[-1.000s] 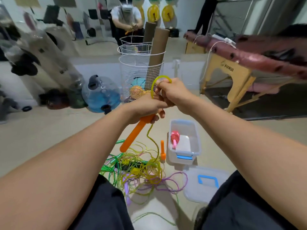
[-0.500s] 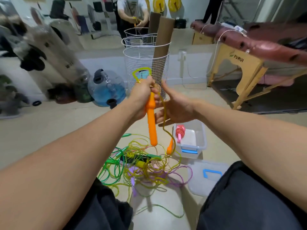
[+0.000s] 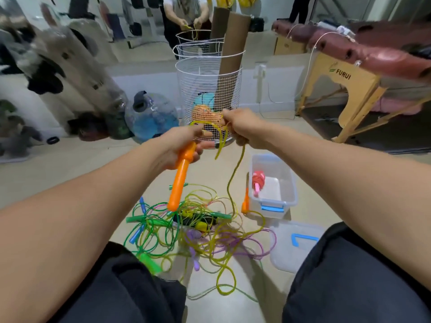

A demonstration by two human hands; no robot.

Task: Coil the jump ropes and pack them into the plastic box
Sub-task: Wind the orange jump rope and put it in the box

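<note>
My left hand (image 3: 180, 145) grips the orange handle (image 3: 179, 183) of a jump rope, which points down. Its yellow cord (image 3: 233, 178) arches across to my right hand (image 3: 242, 128), which pinches it, then drops to the floor. The rope's second orange handle (image 3: 245, 202) hangs beside the clear plastic box (image 3: 288, 183). A coiled pink-red rope (image 3: 258, 181) lies inside that box. A tangle of green, yellow and purple ropes (image 3: 186, 229) is spread on the floor between my knees.
The box lid (image 3: 291, 245) with a blue latch lies on the floor by my right knee. A white wire basket (image 3: 205, 94) with cardboard tubes stands ahead. A blue water jug (image 3: 151, 115) sits left, a wooden massage table (image 3: 349, 89) right.
My right hand was open beside the handle; it now pinches the yellow cord and has pulled it out to the right. The orange handle has tilted in my left hand.
</note>
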